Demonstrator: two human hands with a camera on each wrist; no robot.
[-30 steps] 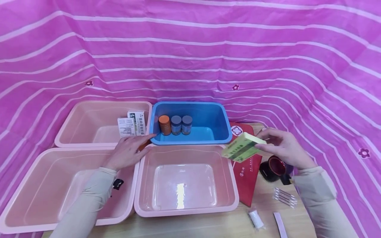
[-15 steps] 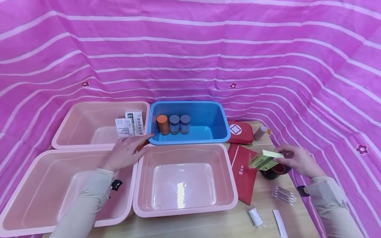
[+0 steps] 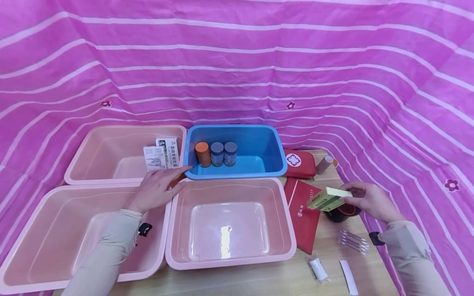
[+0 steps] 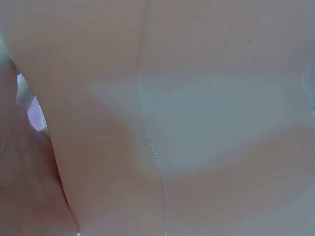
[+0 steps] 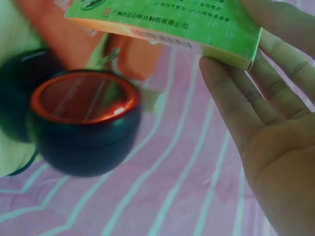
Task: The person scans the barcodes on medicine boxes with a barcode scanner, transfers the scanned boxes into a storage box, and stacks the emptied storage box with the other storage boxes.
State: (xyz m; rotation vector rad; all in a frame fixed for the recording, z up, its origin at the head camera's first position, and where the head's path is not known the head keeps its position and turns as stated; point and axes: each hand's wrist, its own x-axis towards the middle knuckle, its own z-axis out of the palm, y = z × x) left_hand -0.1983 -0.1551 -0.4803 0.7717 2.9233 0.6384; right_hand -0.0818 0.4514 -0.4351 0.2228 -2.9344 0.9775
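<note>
My right hand pinches a yellow-green medicine box by its right end, tilted above the table's right side. Chinese print and a barcode show on the box's green face in the right wrist view. Just beyond the box, a dark round pot with an orange-red rim shows. My left hand rests over the rims where the tubs meet, index finger and thumb stretched toward the blue tub. The left wrist view is filled by a pink tub wall, with part of the hand at the left edge.
The blue tub holds an orange bottle and two grey-capped bottles. Medicine boxes stand in the back-left pink tub. A red pouch, red folder, cotton swabs, white roll and strip lie right.
My right hand has moved right and lower with the medicine box, away from the tubs, then nearly stopped over the pot. My left hand has stayed in place.
</note>
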